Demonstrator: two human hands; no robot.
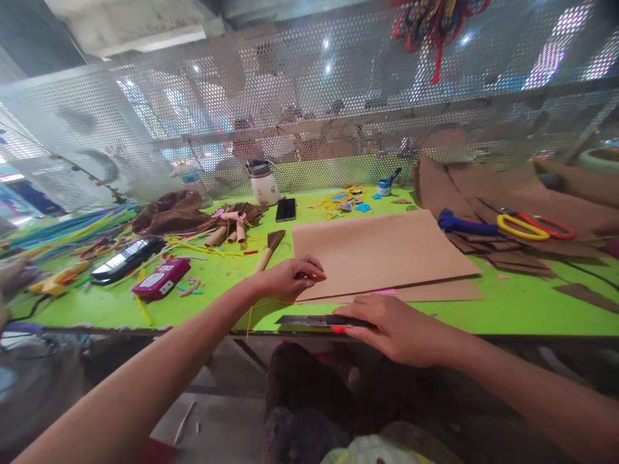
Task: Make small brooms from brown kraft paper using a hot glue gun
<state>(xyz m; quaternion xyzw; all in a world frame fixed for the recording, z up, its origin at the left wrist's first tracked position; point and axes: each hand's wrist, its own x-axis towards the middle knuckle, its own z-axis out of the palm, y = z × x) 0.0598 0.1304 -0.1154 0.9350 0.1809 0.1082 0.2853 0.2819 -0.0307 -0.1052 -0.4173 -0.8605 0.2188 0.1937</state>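
My right hand (387, 325) is wrapped around a utility knife (309, 320), whose long blade points left along the table's front edge. A sheet of brown kraft paper (377, 254) lies flat on the green table, with another brown sheet (445, 291) showing under its front edge. My left hand (293, 277) hovers at the paper's left front corner, fingers loosely bent and apart, with nothing seen in them. Just behind it lies a rolled brown paper piece with a fringed end (271, 248). A bit of pink paper (384, 292) shows by the front sheet.
Scissors with yellow handles (522, 227) and a blue-handled tool (467, 223) rest on brown paper at right. At left are a magenta box (161, 279), a black device (126, 260) and a yellow glue gun (60, 278). A phone (285, 209) and a white bottle (262, 183) stand behind.
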